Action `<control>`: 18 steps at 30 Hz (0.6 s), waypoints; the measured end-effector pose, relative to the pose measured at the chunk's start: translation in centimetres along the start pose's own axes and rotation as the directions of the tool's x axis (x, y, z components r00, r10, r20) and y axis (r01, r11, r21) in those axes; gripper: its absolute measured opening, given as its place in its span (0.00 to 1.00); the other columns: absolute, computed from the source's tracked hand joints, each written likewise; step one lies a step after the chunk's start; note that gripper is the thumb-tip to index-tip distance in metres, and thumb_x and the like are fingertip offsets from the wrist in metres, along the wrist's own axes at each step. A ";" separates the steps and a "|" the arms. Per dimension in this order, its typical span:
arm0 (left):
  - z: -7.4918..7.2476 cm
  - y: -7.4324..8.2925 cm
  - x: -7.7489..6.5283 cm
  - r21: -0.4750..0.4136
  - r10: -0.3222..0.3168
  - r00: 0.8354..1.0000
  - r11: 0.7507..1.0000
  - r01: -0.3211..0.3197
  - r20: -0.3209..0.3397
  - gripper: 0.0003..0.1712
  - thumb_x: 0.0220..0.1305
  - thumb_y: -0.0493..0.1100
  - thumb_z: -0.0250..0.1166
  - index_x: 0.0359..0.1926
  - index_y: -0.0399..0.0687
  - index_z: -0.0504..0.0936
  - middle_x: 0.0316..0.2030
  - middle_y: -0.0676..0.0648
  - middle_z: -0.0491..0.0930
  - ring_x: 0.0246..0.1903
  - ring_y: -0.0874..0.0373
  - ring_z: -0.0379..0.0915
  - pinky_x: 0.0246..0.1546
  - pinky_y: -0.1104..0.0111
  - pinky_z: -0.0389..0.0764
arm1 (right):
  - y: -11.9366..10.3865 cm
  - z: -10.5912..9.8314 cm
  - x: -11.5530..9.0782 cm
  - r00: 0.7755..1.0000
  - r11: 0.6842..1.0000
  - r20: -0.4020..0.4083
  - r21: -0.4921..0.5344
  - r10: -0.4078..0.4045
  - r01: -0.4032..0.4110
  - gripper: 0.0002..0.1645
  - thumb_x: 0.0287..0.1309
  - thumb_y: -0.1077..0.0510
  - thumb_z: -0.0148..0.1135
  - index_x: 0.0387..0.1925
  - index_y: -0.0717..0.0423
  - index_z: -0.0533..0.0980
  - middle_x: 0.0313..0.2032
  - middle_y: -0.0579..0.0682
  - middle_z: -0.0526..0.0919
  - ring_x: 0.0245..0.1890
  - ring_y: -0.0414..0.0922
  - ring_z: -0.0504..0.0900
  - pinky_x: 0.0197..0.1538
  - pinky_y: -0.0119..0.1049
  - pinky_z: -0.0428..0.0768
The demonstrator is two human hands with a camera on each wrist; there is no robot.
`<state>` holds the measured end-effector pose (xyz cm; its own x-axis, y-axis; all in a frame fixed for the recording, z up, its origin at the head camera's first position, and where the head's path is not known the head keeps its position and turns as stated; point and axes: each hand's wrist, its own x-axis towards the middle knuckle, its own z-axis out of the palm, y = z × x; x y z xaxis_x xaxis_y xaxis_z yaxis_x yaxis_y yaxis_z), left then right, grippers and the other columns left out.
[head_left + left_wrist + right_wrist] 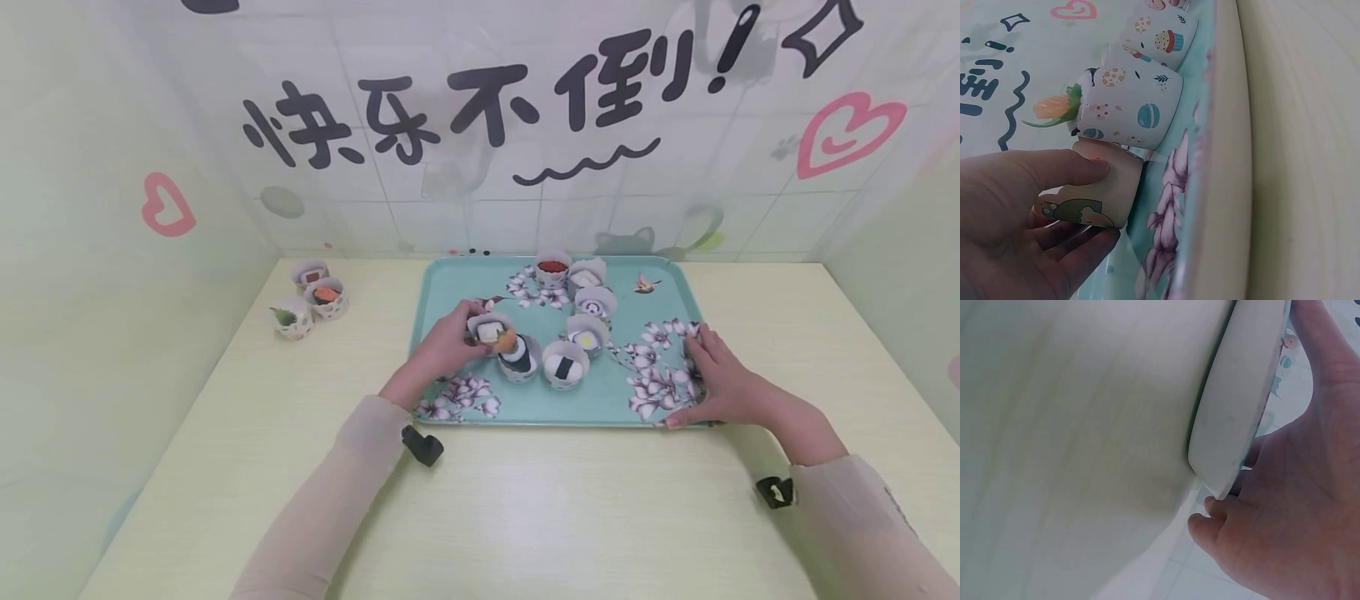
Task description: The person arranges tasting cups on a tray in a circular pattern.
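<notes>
My left hand point(448, 340) grips a small paper cup point(1113, 187) at the left part of the tray, thumb on the near side and fingers around the far side. A pale piece shows inside it. Against it stands a cup point(521, 372) with a dark-wrapped sushi piece and an orange topping point(1052, 107). To its right is a cup point(564, 379) holding a white piece with a black band. At the front right corner of the turquoise flowered tray point(517, 408), my right hand point(731, 385) rests spread, thumb at the front edge and fingers along the right side.
Behind on the tray, more cups run in a curve, among them one with red filling point(552, 272) and one with a yellow-centred piece point(586, 340). Three cups, including one with a green leaf point(291, 319), stand on the table point(480, 508) to the left. A white printed wall rises behind.
</notes>
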<state>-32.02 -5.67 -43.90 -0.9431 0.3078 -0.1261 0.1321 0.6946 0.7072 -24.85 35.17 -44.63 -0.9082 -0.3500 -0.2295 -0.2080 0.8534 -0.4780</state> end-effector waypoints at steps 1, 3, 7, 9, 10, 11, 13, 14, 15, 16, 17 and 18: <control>0.0 0.0 0.0 -0.001 0.000 1.000 1.000 0.000 0.002 0.33 0.66 0.41 0.67 0.67 0.44 0.62 0.70 0.38 0.67 0.67 0.45 0.68 0.66 0.53 0.74 | 0.0 0.0 0.0 1.000 1.000 0.001 -0.001 0.001 -0.001 0.84 0.40 0.38 0.80 0.74 0.76 0.34 0.73 0.77 0.24 0.75 0.72 0.25 0.71 0.73 0.47; 0.0 0.0 0.0 -0.003 0.001 1.000 1.000 -0.001 0.005 0.33 0.66 0.41 0.67 0.67 0.44 0.62 0.71 0.38 0.66 0.67 0.44 0.67 0.66 0.53 0.74 | 0.0 0.0 0.0 1.000 1.000 0.003 -0.001 0.002 -0.002 0.83 0.40 0.38 0.80 0.74 0.76 0.34 0.73 0.77 0.24 0.75 0.72 0.25 0.71 0.73 0.47; 0.1 0.0 0.0 -0.004 0.007 1.000 1.000 -0.007 0.008 0.33 0.66 0.41 0.67 0.67 0.43 0.62 0.73 0.38 0.63 0.69 0.43 0.66 0.68 0.52 0.72 | 0.1 0.0 0.1 1.000 1.000 0.001 0.002 0.001 -0.001 0.83 0.40 0.38 0.80 0.74 0.75 0.34 0.73 0.77 0.24 0.75 0.71 0.25 0.71 0.73 0.47; 0.0 0.0 0.0 -0.006 0.009 1.000 1.000 -0.009 0.010 0.33 0.66 0.40 0.67 0.66 0.43 0.62 0.73 0.38 0.63 0.70 0.43 0.65 0.69 0.52 0.71 | 0.1 0.1 0.1 1.000 1.000 0.001 0.004 0.002 -0.002 0.84 0.39 0.38 0.80 0.74 0.75 0.34 0.73 0.77 0.23 0.75 0.71 0.25 0.71 0.73 0.47; 0.0 0.0 0.0 -0.006 0.009 1.000 1.000 -0.009 0.009 0.33 0.65 0.40 0.68 0.66 0.43 0.63 0.73 0.38 0.63 0.70 0.43 0.65 0.69 0.52 0.71 | 0.1 0.1 0.0 1.000 1.000 0.000 0.005 0.004 -0.004 0.84 0.39 0.37 0.80 0.74 0.75 0.34 0.74 0.76 0.23 0.75 0.71 0.25 0.71 0.73 0.47; 0.0 0.0 0.0 -0.006 0.009 1.000 1.000 -0.009 0.009 0.33 0.65 0.40 0.68 0.66 0.43 0.63 0.73 0.38 0.63 0.70 0.43 0.64 0.69 0.52 0.71 | 0.1 0.1 0.0 1.000 1.000 -0.002 0.006 0.001 -0.001 0.84 0.39 0.37 0.80 0.74 0.75 0.34 0.73 0.76 0.23 0.75 0.71 0.25 0.71 0.73 0.47; 0.0 0.0 -0.1 -0.005 0.011 1.000 1.000 -0.011 0.009 0.34 0.65 0.41 0.68 0.67 0.43 0.62 0.73 0.38 0.63 0.70 0.43 0.64 0.70 0.52 0.70 | 0.1 0.1 0.0 1.000 1.000 -0.002 0.007 0.004 -0.004 0.84 0.39 0.37 0.80 0.74 0.75 0.34 0.74 0.76 0.23 0.75 0.71 0.25 0.71 0.73 0.46; -0.1 0.0 -0.1 -0.003 0.012 1.000 1.000 -0.012 0.009 0.34 0.65 0.41 0.68 0.67 0.43 0.62 0.73 0.38 0.63 0.71 0.43 0.63 0.70 0.52 0.70 | 0.0 0.1 0.0 1.000 1.000 -0.001 0.008 0.007 -0.007 0.84 0.39 0.37 0.80 0.74 0.75 0.34 0.74 0.76 0.23 0.75 0.71 0.25 0.71 0.73 0.46; -0.1 0.0 -0.1 -0.002 0.014 1.000 1.000 -0.014 0.007 0.34 0.65 0.41 0.68 0.67 0.43 0.62 0.73 0.38 0.63 0.71 0.43 0.63 0.70 0.52 0.69 | 0.0 0.1 0.1 1.000 1.000 -0.001 0.007 0.007 -0.007 0.84 0.38 0.37 0.80 0.74 0.75 0.34 0.74 0.76 0.23 0.75 0.71 0.25 0.71 0.73 0.47; -0.1 -0.1 -0.2 -0.001 0.018 1.000 1.000 -0.018 0.006 0.35 0.65 0.42 0.68 0.67 0.43 0.62 0.73 0.38 0.63 0.71 0.43 0.63 0.70 0.52 0.69 | 0.0 0.1 0.0 1.000 1.000 -0.001 0.007 0.007 -0.007 0.84 0.38 0.37 0.80 0.74 0.75 0.34 0.74 0.76 0.23 0.75 0.71 0.25 0.71 0.74 0.47; -0.1 -0.2 -0.2 0.000 0.023 1.000 1.000 -0.023 0.004 0.35 0.65 0.42 0.69 0.67 0.43 0.62 0.72 0.38 0.64 0.71 0.43 0.63 0.70 0.52 0.69 | 0.0 0.1 0.0 1.000 1.000 -0.002 0.007 0.005 -0.005 0.84 0.38 0.37 0.80 0.74 0.75 0.34 0.74 0.76 0.23 0.75 0.71 0.25 0.71 0.74 0.47; -0.2 -0.3 -0.3 -0.006 0.029 1.000 1.000 -0.029 0.004 0.35 0.64 0.42 0.69 0.67 0.43 0.62 0.71 0.38 0.65 0.70 0.43 0.63 0.70 0.52 0.70 | -0.1 0.1 0.1 1.000 1.000 0.000 0.006 0.009 -0.009 0.85 0.38 0.36 0.80 0.74 0.75 0.34 0.74 0.76 0.23 0.75 0.71 0.25 0.71 0.74 0.47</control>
<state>-31.84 -6.05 -43.96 -0.9378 0.3300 -0.1080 0.1574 0.6815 0.7147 -24.84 35.04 -44.72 -0.9102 -0.3419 -0.2339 -0.1973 0.8542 -0.4810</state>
